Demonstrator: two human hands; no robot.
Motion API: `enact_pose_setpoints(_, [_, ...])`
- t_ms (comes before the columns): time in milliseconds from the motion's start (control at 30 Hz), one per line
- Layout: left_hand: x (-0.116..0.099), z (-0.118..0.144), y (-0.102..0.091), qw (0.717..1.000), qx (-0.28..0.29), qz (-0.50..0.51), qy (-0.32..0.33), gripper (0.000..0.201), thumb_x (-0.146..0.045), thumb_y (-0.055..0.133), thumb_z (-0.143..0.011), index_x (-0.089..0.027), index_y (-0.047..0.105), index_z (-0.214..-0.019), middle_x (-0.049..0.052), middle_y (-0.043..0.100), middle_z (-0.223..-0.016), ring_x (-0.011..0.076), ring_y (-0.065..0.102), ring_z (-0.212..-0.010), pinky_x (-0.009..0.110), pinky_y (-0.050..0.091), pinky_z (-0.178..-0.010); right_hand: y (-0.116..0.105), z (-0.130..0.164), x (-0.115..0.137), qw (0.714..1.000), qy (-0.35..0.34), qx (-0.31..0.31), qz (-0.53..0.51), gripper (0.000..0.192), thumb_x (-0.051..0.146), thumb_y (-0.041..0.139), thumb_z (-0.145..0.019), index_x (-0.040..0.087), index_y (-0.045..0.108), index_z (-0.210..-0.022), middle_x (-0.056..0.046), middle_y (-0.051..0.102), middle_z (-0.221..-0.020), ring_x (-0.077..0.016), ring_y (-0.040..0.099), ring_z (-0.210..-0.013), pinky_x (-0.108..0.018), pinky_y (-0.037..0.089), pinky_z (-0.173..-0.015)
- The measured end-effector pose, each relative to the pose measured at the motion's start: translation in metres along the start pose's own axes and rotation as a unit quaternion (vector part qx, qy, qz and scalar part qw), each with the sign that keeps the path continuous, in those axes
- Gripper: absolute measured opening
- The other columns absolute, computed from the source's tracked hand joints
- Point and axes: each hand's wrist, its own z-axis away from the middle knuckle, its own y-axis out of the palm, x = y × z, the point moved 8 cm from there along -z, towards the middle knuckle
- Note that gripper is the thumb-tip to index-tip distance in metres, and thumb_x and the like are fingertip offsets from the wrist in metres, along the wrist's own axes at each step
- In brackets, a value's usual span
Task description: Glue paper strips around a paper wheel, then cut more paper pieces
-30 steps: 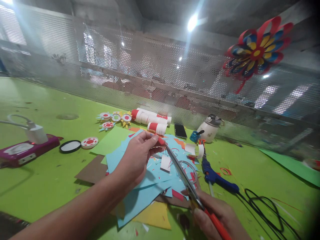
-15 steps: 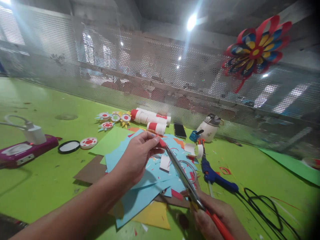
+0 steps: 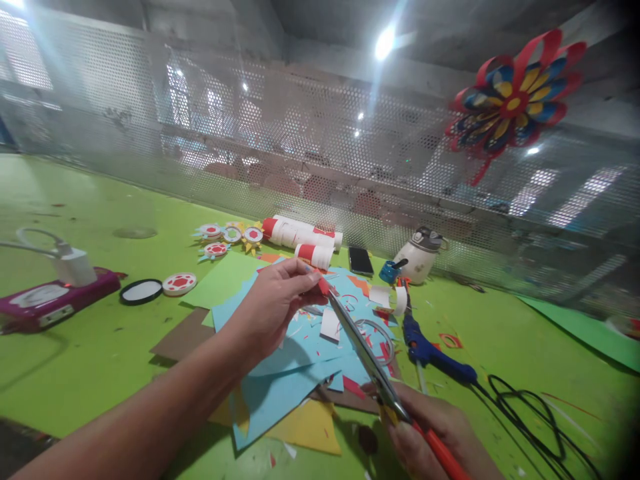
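Over the blue paper pile (image 3: 295, 373), left hand (image 3: 273, 310) keeps pinching the red scrap (image 3: 324, 287); right hand (image 3: 435, 433), closed on scissors (image 3: 367, 357), nudged blade tips closer, cut barely progressing.

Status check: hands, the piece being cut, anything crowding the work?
Left hand pinches a small red paper piece. Right hand grips orange-handled scissors, blade tips at the piece. Blue paper sheets piled underneath; blue glue gun lies right of them.

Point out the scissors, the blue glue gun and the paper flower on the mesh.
scissors (image 3: 363, 347): head view, middle of the blades.
blue glue gun (image 3: 430, 352): head view, its body.
paper flower (image 3: 515, 103): head view, yellow centre.
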Motion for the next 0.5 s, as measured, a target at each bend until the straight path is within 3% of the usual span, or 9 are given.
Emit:
enact_pose_setpoints(333, [0.0001,-0.0018,-0.0011,1.000,0.007,-0.001,-0.003,0.011,-0.010,0.064,-0.071,-0.012,0.059,-0.062,0.004,0.062,-0.063,0.0135,0.059,-0.062,0.029,0.048,-0.068,-0.0025,-0.0009,0.0040,0.999,-0.022,-0.022,-0.016,0.041,0.052,0.045,-0.092,0.023,0.070,-0.107,-0.005,0.072,-0.081,-0.0174,0.067,-0.068,-0.024,0.054,-0.064])
enact_pose_setpoints(500, [-0.0001,-0.0013,-0.0010,1.000,0.004,-0.001,-0.003,0.010,-0.009,0.063,-0.071,-0.012,0.059,-0.063,0.004,0.062,-0.064,0.0135,0.059,-0.062,0.030,0.048,-0.069,-0.0014,-0.0011,0.0031,1.000,-0.010,0.007,0.008,0.046,0.055,0.042,-0.092,0.022,0.068,-0.111,-0.002,0.063,-0.064,-0.0146,0.058,-0.053,-0.023,0.052,-0.055])
